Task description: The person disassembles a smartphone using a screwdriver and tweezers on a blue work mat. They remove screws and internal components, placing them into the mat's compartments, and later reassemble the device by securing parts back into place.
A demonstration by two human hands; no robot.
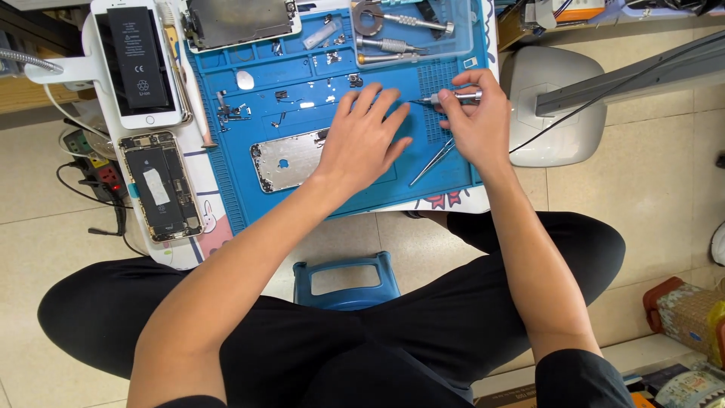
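Screws [330,57] lie loose near your left hand [362,140], spread flat on the phone shell [291,160] on the mat [302,113]; your right hand [472,121] pinches the screwdriver [453,97]. A slip could scatter them.

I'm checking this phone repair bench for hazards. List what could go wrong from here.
1. Tiny screws and brackets lie loose on the blue mat near the left hand; a sweep of that hand could scatter them.
2. The right hand holds a fine screwdriver close to the left fingertips; a slip might prick them.
3. Tweezers lie under the right wrist and could be knocked off the mat's edge.
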